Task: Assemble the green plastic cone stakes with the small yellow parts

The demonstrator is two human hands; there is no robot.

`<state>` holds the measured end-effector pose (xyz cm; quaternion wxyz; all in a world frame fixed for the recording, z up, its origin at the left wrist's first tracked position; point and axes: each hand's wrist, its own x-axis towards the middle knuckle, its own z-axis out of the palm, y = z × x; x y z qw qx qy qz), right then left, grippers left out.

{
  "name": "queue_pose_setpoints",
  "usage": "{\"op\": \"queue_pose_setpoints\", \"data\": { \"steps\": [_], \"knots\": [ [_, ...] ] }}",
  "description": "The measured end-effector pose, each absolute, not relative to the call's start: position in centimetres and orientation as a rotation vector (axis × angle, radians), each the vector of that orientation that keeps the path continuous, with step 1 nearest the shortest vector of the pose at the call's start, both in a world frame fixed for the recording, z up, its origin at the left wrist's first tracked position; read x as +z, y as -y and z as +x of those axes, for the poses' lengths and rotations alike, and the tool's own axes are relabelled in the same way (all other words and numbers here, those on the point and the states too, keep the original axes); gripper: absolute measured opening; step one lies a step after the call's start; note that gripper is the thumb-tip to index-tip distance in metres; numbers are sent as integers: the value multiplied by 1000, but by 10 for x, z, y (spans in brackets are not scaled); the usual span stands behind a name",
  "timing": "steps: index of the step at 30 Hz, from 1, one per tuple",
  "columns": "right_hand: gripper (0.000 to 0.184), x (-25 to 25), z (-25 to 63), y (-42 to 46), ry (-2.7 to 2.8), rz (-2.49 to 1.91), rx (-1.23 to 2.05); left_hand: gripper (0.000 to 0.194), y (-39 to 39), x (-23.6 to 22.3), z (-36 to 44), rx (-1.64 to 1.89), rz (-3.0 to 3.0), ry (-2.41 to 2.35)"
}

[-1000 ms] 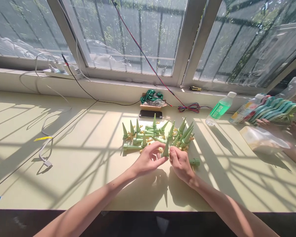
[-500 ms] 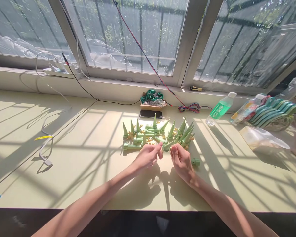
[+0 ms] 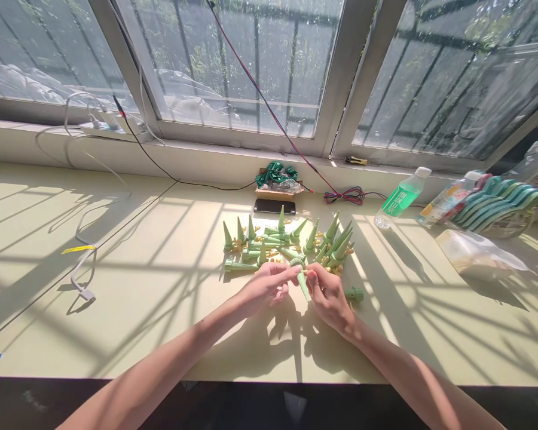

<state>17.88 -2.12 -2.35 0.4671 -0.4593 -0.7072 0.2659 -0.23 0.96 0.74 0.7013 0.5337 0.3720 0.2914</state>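
Note:
A green plant watering spike [image 3: 303, 286] with a small yellowish valve is between my two hands, its pointed end tilted down towards me. My right hand [image 3: 332, 295] is closed, thumb and fingertip pinching it at the small yellowish part. From the other side, my left hand [image 3: 269, 286] grips near its wide end, the index finger stretched along to it and the other fingers curled. Just beyond are several more green spikes [image 3: 281, 221], some upright, some lying down, with yellowish valves among them. Beside my right wrist lies another green piece [image 3: 354, 294].
Behind the spikes lie a black phone [image 3: 274, 207] and a small carton [image 3: 275, 192] with green material. To the right are a green-labelled bottle [image 3: 401, 200], a clear plastic bag [image 3: 477, 254] and stacked teal items [image 3: 497, 206]. A white cable [image 3: 87, 272] lies left.
The spike has been turned so that its point now faces down towards me. My left hand has moved right and touches it; my right hand keeps its pinch.

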Motion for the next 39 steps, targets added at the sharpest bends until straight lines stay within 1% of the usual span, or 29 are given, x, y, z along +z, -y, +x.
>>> {"op": "queue_pose_setpoints", "data": {
  "steps": [4,9,14,18,20,24,26,28,33,39],
  "knots": [
    [41,-28,178,20,1664,-1139,711,41,-7,6,0,693,1310,-885],
    [42,-34,177,19,1578,-1146,817,41,-4,1,3,879,1569,-982],
    [42,-37,178,18,1551,-1170,775,38,-3,1,5,902,1654,-994],
    [39,-41,179,17,1504,-1149,741,32,-5,5,6,929,1609,-969],
    [38,-41,180,16,1508,-1141,708,40,-5,6,6,906,1525,-948],
    [35,-36,180,18,1623,-1108,609,69,-7,6,4,729,1337,-895],
    [34,-33,180,19,1693,-1078,570,75,-7,4,3,645,1261,-861],
    [34,-30,179,20,1733,-1066,558,76,-8,3,2,603,1205,-837],
    [33,-26,179,20,1744,-1098,587,70,-9,4,1,626,1153,-792],
    [37,-27,180,20,1685,-1091,704,52,-7,8,0,659,1168,-746]
  ]
}}
